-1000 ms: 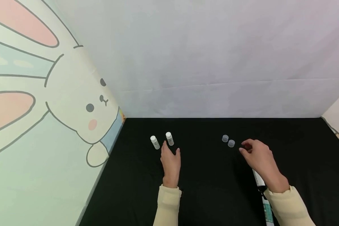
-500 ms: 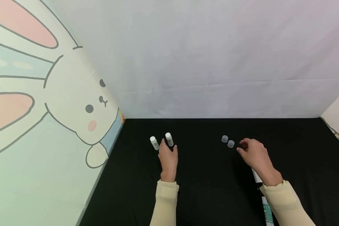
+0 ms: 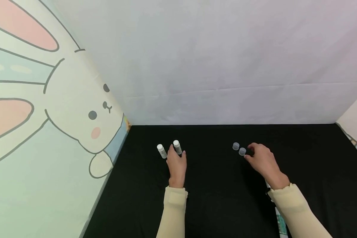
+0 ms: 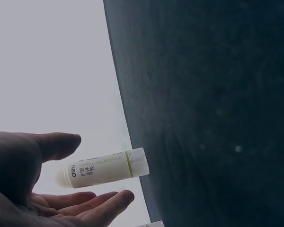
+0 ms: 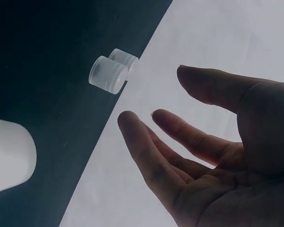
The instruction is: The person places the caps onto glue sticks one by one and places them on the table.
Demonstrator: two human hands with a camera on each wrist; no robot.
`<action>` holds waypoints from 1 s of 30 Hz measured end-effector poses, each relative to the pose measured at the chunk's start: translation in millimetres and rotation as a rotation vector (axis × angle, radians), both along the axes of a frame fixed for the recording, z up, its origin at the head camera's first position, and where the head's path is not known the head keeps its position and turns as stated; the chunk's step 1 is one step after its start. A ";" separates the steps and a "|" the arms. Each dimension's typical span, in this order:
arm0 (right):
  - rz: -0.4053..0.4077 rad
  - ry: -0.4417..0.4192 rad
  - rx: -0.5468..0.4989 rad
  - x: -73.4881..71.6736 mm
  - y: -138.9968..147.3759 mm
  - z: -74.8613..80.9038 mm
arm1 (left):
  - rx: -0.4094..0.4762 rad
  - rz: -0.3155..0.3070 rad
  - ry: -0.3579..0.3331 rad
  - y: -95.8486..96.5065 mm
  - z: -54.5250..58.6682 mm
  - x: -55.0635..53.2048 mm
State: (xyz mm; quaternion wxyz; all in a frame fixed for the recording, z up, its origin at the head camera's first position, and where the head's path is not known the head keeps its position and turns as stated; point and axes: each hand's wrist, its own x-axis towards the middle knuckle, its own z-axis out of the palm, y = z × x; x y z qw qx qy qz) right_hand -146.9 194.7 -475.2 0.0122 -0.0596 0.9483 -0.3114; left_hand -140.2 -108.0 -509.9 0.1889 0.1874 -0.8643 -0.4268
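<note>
Two white glue sticks stand upright near the table's far left. My left hand [image 3: 177, 167] is at the right-hand glue stick [image 3: 177, 147], its thumb and fingers spread on either side. In the left wrist view a gap shows between the thumb and that glue stick [image 4: 102, 170]; whether a finger touches it I cannot tell. The other glue stick [image 3: 162, 151] is just left of my fingertips. Farther right, my right hand [image 3: 263, 162] hovers with parted, bent fingers beside two translucent caps. The nearer cap [image 3: 242, 151] sits close to the thumb, and the other cap [image 3: 236, 146] lies behind it.
Black cloth [image 3: 214, 198] covers the table up to a pale wall [image 3: 226, 66]. A teal-and-white labelled object [image 3: 281, 223] lies partly under my right sleeve. In the right wrist view a white rounded object [image 5: 9, 156] shows at the left. A rabbit-printed wall [image 3: 68, 105] borders the left.
My left hand has moved slightly forward and left, bringing its fingers around the right-hand glue stick. My right hand has moved left, closer to the caps. Glue sticks and caps stay put.
</note>
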 end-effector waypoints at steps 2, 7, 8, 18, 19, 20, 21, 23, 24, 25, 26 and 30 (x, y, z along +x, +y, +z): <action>0.005 -0.007 0.006 -2.7 -1.6 -0.5 | -0.007 0.003 0.003 -0.5 -0.8 -1.4; 0.015 -0.031 0.014 -7.1 -5.8 -2.0 | -0.008 0.006 0.022 -1.9 -2.8 -4.5; 0.019 -0.034 0.015 -7.6 -6.5 -2.3 | -0.005 0.006 0.026 -2.2 -3.0 -5.0; 0.038 -0.080 0.011 -15.0 -10.3 -7.4 | 0.010 -0.011 0.063 -2.8 -5.8 -8.7; 0.038 -0.089 0.009 -15.7 -10.5 -7.7 | 0.009 -0.013 0.066 -2.7 -5.8 -9.0; 0.036 -0.100 0.005 -16.2 -11.0 -8.0 | 0.006 -0.014 0.068 -2.7 -5.9 -9.2; 0.037 -0.107 0.002 -16.7 -11.4 -8.4 | 0.004 -0.014 0.071 -2.7 -5.9 -9.3; 0.040 -0.114 -0.001 -17.2 -12.1 -8.4 | -0.001 -0.014 0.076 -2.6 -6.1 -9.5; 0.042 -0.115 -0.001 -17.4 -12.4 -8.4 | -0.004 -0.013 0.080 -2.6 -6.2 -9.6; 0.043 -0.116 -0.001 -17.7 -12.6 -8.7 | -0.007 -0.012 0.083 -2.7 -6.2 -9.8; 0.044 -0.116 0.000 -18.0 -12.8 -8.8 | -0.009 -0.012 0.086 -2.7 -6.3 -10.0; 0.049 -0.110 0.011 -20.4 -12.9 -10.5 | -0.022 -0.011 0.094 -2.8 -6.6 -11.2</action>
